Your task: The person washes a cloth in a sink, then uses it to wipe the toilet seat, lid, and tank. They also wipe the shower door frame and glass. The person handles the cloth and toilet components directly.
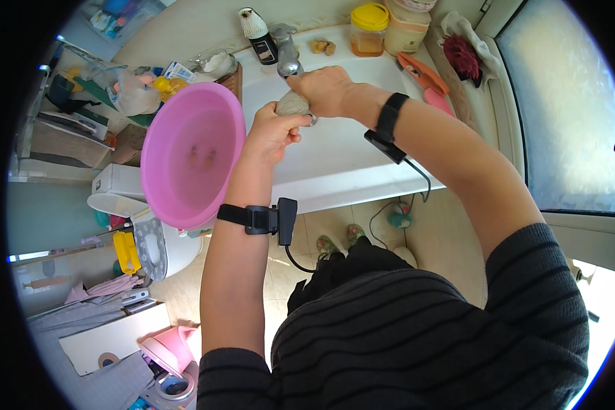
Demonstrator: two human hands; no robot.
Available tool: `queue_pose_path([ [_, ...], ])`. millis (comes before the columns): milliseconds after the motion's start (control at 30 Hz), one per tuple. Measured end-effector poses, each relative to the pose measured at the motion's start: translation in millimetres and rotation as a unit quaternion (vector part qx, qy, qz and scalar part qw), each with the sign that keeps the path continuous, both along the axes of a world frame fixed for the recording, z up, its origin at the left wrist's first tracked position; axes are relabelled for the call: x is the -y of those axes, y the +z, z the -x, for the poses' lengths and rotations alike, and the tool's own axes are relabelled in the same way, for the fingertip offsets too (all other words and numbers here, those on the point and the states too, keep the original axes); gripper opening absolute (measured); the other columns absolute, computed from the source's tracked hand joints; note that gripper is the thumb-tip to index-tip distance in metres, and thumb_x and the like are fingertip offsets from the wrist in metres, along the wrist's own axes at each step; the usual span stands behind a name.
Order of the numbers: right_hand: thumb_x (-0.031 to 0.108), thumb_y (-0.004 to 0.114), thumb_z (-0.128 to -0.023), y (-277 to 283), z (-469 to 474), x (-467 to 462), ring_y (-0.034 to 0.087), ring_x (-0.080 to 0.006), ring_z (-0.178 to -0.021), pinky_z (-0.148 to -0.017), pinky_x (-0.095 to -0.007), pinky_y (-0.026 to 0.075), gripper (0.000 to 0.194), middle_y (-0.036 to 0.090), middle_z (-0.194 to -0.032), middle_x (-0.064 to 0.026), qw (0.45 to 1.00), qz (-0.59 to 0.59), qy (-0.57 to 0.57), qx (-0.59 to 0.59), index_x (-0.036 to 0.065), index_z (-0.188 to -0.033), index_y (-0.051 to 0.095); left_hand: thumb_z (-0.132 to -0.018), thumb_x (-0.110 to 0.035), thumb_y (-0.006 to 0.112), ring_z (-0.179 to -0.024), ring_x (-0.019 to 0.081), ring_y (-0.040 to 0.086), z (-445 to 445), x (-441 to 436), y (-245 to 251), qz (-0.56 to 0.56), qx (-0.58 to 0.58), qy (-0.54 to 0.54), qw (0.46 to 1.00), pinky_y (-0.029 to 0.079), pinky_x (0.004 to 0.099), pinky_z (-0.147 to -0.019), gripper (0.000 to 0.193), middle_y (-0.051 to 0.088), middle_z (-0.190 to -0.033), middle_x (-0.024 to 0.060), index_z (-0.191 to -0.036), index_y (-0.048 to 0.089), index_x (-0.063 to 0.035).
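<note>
Over the white sink (307, 164), my left hand (274, 130) grips a grey-beige, rounded cloth-like bundle (293, 104). My right hand (324, 91) is at the bundle's upper right side, just below the spout of the metal faucet (288, 54); its fingers are curled, and whether they hold the bundle is hidden. A small shiny bit shows at the bundle's lower edge. Left of the sink stands a pink plastic basin (151, 169) of cloudy water, with blurred brownish shapes in it. Both forearms wear black straps with cabled black boxes.
Behind the sink are a dark bottle (264, 48), yellowish-brown lumps (323, 47) and a yellow-lidded jar (368, 36). An orange brush (423, 73) and a pink item (438, 101) lie at the right. A glass bowl (218, 64) stands behind the basin. The toilet (174, 251) is lower left.
</note>
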State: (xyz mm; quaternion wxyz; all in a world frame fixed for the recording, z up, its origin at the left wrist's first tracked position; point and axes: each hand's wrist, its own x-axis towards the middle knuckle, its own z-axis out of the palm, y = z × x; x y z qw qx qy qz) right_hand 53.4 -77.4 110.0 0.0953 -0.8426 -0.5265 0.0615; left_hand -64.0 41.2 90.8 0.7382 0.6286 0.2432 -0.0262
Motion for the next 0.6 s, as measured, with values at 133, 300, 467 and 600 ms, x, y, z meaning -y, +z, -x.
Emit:
queue_pose_path([
  [133, 0.015, 0.068, -0.078, -9.0, -22.9, 13.9, 0.068, -0.0327, -0.093, -0.077, -0.0444, 0.054, 0.032, 0.070, -0.096, -0.0157, 0.973, -0.074, -0.002, -0.218, 0.002, -0.107, 0.063, -0.077, -0.010, 0.079, -0.083, 0.0179, 0.062, 17.6, -9.6, 5.7, 0.076, 0.079, 0.086, 0.990, 0.052, 0.0290, -0.070, 0.056, 0.063, -0.096, 0.0094, -0.122, 0.050, 0.0052],
  [300, 0.011, 0.073, -0.074, -136.2, -43.7, 40.2, 0.066, -0.0346, -0.097, -0.083, -0.0438, 0.052, 0.029, 0.068, -0.097, -0.0192, 0.972, -0.150, -0.089, -0.154, 0.003, -0.100, 0.062, -0.077, -0.023, 0.081, -0.120, 0.0255, 0.053, -0.7, 5.3, -63.0, -0.126, 0.038, -0.020, 0.991, 0.048, 0.0390, -0.092, 0.069, 0.055, -0.131, 0.0153, -0.132, 0.050, 0.0045],
  [467, 0.008, 0.082, -0.062, -173.3, -36.3, 62.9, 0.065, -0.0385, -0.099, -0.086, -0.0427, 0.053, 0.066, 0.067, -0.105, -0.0224, 0.977, -0.086, -0.147, -0.127, 0.000, -0.122, 0.055, -0.075, -0.022, 0.079, -0.113, 0.0267, 0.059, 3.7, 28.8, -78.9, -0.246, 0.016, -0.011, 0.969, 0.046, 0.0368, -0.096, 0.063, 0.062, -0.119, 0.0191, -0.125, 0.056, 0.0088],
  [600, 0.016, 0.083, -0.070, -124.9, 12.8, 56.6, 0.062, -0.0201, -0.066, -0.055, -0.0322, 0.051, 0.065, 0.065, -0.085, -0.0118, 0.875, -0.146, -0.252, -0.386, -0.001, -0.124, 0.053, -0.079, -0.022, 0.076, -0.106, 0.0250, 0.061, 19.7, 30.9, -103.0, -0.113, 0.002, 0.032, 0.993, 0.050, 0.0346, -0.089, 0.063, 0.063, -0.113, 0.0177, -0.128, 0.052, 0.0076],
])
